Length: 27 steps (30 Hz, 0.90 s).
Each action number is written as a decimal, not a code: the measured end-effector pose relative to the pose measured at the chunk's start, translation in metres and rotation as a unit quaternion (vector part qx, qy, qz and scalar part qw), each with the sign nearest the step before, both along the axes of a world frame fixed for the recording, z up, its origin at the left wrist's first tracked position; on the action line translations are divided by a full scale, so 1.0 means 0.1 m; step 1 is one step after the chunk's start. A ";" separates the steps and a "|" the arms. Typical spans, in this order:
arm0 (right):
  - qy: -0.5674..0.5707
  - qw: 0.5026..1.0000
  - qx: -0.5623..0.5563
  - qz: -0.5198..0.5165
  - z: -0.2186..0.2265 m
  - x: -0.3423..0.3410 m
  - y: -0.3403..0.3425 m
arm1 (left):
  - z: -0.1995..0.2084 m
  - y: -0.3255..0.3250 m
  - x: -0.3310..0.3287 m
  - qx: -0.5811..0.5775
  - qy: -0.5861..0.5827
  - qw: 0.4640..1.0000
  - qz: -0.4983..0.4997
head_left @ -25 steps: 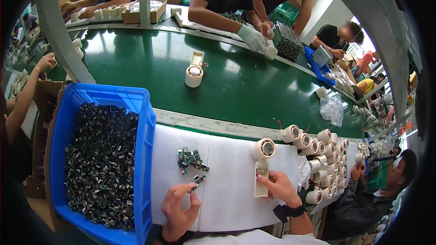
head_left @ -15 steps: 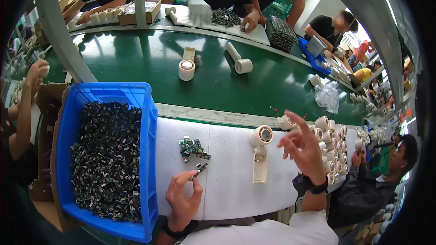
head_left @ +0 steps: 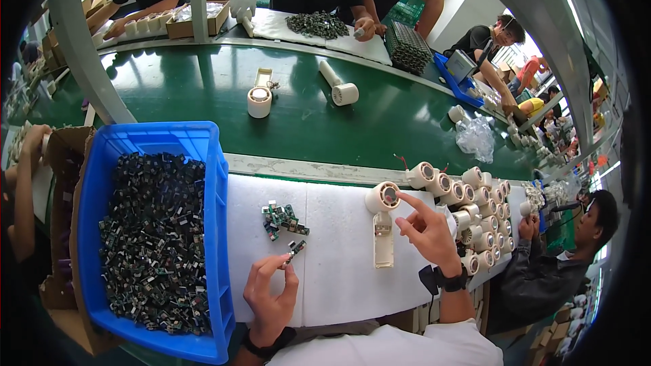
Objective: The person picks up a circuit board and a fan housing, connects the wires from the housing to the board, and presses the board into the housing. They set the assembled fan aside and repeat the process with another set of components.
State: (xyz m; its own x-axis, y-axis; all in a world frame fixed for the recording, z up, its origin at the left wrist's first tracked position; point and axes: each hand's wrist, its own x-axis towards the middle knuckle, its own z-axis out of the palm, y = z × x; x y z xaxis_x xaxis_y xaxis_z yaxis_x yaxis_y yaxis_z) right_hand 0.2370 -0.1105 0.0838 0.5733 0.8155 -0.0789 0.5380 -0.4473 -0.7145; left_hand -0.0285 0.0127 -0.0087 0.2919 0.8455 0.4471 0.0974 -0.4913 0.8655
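Observation:
My left hand [head_left: 270, 290] pinches a small green circuit board [head_left: 296, 249] at its fingertips, just above the white foam mat [head_left: 339, 278]. A small heap of similar boards [head_left: 281, 217] lies on the mat just beyond it. My right hand [head_left: 428, 230] hovers with fingers apart, its index finger touching the round head of a cream handheld fan [head_left: 383, 227] that lies flat on the mat. A black watch sits on that wrist.
A blue crate [head_left: 210, 230] full of dark small parts stands at my left. Several cream fan heads [head_left: 475, 196] are stacked at the right. The green conveyor [head_left: 203, 102] carries a cream round part [head_left: 259, 102] and another fan [head_left: 340, 87]. Other people work around.
My right hand let go of the fan's handle, lifted, and came back with its index finger on the fan head. My left hand raised the small board slightly. Parts on the conveyor shifted right.

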 end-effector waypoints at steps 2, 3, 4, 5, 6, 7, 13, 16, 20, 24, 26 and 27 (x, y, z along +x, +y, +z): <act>0.001 1.000 0.006 -0.009 -0.01 0.02 0.01 | 0.00 0.01 0.00 0.000 0.003 1.000 -0.003; 0.002 1.000 0.008 -0.013 -0.01 0.02 0.01 | 0.00 0.01 -0.01 0.000 0.006 1.000 -0.004; 0.003 1.000 0.008 -0.012 -0.02 0.03 0.02 | 0.01 0.02 -0.01 -0.001 0.009 1.000 -0.006; 0.003 1.000 0.005 -0.015 -0.02 0.03 0.02 | 0.01 0.02 -0.01 -0.001 0.010 1.000 -0.005; 0.003 1.000 0.003 -0.019 -0.02 0.03 0.03 | 0.01 0.02 0.00 -0.004 0.007 1.000 -0.004; 0.003 1.000 0.001 -0.021 -0.02 0.04 0.04 | 0.01 0.02 0.01 -0.006 0.004 1.000 -0.002; -0.003 0.999 0.032 -0.025 -0.06 0.15 0.15 | 0.03 0.02 0.01 -0.012 0.005 1.000 -0.008; -0.016 0.993 0.092 -0.078 -0.03 0.14 0.24 | 0.03 0.03 0.01 -0.014 0.001 1.000 -0.014; -0.051 0.998 0.026 -0.003 -0.05 0.21 0.29 | 0.05 0.03 -0.01 -0.024 -0.009 1.000 -0.019; -0.003 0.999 0.034 -0.014 -0.07 0.18 0.22 | 0.04 0.01 -0.04 -0.029 -0.008 0.999 -0.020; 0.000 0.998 0.049 -0.026 0.00 0.18 0.19 | 0.03 0.02 -0.04 -0.026 -0.012 0.999 -0.022; 0.001 0.998 0.056 -0.036 0.04 0.20 0.16 | 0.03 0.03 -0.02 -0.023 -0.017 0.999 -0.030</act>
State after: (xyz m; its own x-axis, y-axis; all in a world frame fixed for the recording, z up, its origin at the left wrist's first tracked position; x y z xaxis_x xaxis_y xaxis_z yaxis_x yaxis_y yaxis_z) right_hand 0.2571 -0.0945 0.0879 0.6306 0.7761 0.0094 0.5067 -0.4024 -0.7625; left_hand -0.0309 0.0159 -0.0053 0.3273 0.8469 0.4191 0.0397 -0.4555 0.8894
